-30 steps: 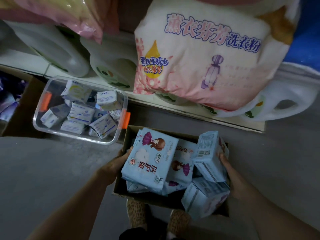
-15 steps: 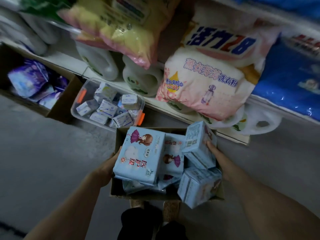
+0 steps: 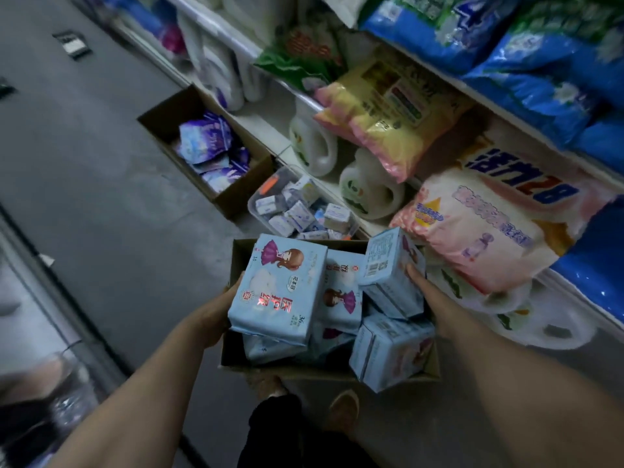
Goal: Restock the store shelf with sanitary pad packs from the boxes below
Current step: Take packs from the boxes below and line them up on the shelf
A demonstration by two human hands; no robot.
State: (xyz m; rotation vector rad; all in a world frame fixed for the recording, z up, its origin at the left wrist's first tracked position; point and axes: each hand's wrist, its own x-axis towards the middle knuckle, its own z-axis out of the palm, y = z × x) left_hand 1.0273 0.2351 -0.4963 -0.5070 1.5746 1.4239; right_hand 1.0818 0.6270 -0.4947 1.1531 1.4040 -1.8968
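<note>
A brown cardboard box (image 3: 236,265) heaped with pale-blue sanitary pad packs (image 3: 280,288) is gripped at its sides by the left hand (image 3: 216,315) and right hand (image 3: 435,305), fingers curled, above the aisle floor beside the shelf.

we read "医护级", "36" and "10" on the top light blue pad pack (image 3: 278,288) in the box. the pink and white detergent bag (image 3: 489,228) shows "活力28" upside down; its smaller lettering is too blurred.
</note>
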